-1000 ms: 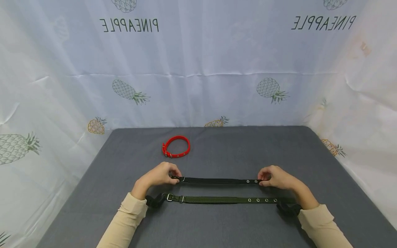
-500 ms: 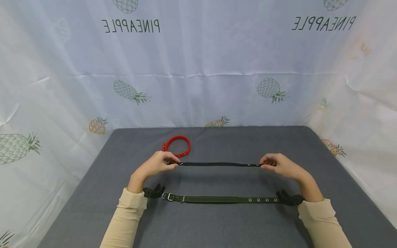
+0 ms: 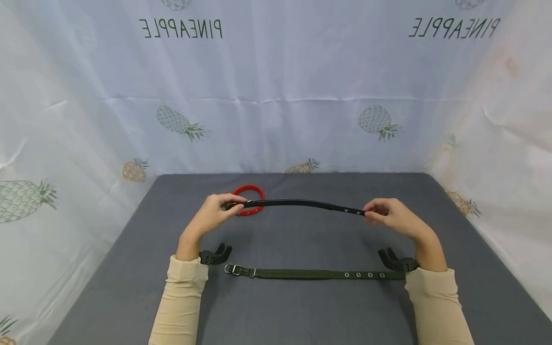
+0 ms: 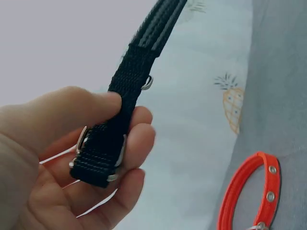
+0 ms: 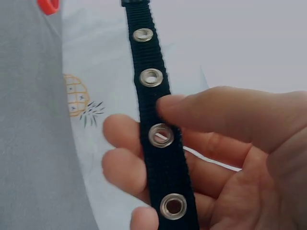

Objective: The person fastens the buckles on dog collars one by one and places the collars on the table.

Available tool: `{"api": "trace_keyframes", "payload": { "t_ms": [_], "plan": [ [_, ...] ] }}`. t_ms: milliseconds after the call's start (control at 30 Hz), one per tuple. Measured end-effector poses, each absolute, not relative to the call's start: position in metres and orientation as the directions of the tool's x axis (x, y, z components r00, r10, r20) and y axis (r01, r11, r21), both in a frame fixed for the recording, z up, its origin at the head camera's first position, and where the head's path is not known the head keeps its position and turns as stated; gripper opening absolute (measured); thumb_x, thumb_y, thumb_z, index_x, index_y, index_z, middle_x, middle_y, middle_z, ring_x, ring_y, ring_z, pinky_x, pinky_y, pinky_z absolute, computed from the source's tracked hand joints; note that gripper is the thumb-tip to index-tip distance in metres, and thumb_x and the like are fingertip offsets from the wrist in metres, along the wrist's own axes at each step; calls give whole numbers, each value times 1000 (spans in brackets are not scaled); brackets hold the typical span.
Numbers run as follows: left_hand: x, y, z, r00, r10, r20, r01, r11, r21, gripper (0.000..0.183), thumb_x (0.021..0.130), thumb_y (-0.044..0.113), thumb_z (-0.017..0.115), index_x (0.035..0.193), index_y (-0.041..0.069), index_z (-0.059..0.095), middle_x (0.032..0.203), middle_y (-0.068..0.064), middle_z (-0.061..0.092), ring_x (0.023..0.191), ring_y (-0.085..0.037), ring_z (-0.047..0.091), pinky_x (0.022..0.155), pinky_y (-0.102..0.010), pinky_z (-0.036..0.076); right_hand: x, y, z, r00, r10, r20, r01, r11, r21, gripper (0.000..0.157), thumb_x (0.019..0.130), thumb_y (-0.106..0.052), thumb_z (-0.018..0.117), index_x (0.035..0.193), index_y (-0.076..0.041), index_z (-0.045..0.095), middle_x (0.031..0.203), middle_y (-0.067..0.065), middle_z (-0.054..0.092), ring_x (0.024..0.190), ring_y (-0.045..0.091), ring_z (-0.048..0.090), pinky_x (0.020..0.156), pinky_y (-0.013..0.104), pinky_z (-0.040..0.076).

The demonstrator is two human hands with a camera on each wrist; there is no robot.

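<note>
Stretched between both hands above the table is a black collar, bowed slightly upward in the middle. My left hand pinches its buckle end; in the left wrist view the thumb lies on the webbing, with fingers behind the metal buckle. At the other end my right hand pinches the strap between thumb and fingers, among metal eyelets. Behind the collar's left part, a red collar lies on the table, fastened in a loop. Nearer the front, a green collar lies flat and straight, its right end by the right sleeve.
A grey cloth covers the table. White curtains printed with pineapples stand behind it and at both sides. Black wrist mounts sit on both wrists, above the table near the green collar's ends.
Both hands have lifted the black collar off the table and moved it away from the green one, so it now overlaps the red collar in view. It has gone from straight to bowed.
</note>
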State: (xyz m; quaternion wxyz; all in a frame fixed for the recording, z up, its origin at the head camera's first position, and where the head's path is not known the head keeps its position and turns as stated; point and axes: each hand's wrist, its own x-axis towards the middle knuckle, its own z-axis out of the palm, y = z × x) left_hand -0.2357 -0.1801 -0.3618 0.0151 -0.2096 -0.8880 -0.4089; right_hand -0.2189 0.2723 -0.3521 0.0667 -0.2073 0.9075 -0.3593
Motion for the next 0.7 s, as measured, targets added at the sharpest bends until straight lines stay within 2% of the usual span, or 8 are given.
{"api": "trace_keyframes", "payload": {
  "t_ms": [133,267,433,600,700],
  "plan": [
    [-237,-179,-361,-908,337,248,408,579,706,21,91,12,66,111,5,71,91,-15,72,66,-7,54,56,-20,36,-220,270,-348,-909,-417,-6,-297,657,-693,20,96,-8,56,110,6,61,91,11,71,69,-1,60,60,25,49],
    [-237,-178,-361,-912,303,278,405,553,728,20,91,12,66,110,5,69,87,-14,71,62,-1,53,56,-20,38,-220,268,-344,-916,-399,-23,-275,670,-690,22,94,-6,59,111,7,60,90,15,70,70,1,62,64,24,51],
    [-235,-178,-359,-910,264,320,413,506,757,18,91,10,65,108,3,67,93,-17,70,64,-2,53,57,-20,40,-220,263,-339,-930,-367,-25,-248,675,-695,24,92,-6,61,113,7,61,90,15,70,71,4,65,68,23,54],
    [-232,-179,-355,-906,229,357,424,517,744,18,91,9,65,107,2,68,94,-19,71,64,-4,49,56,-20,37,-219,257,-335,-938,-345,-16,-231,663,-712,25,93,-8,62,113,6,63,93,17,71,72,3,68,70,22,54],
    [-231,-181,-354,-901,208,381,431,531,729,18,91,9,66,107,2,69,96,-19,72,67,-6,52,59,-21,39,-218,252,-333,-937,-348,7,-243,641,-728,25,92,-9,63,113,5,63,93,16,71,72,2,68,70,22,54]
  ]
}}
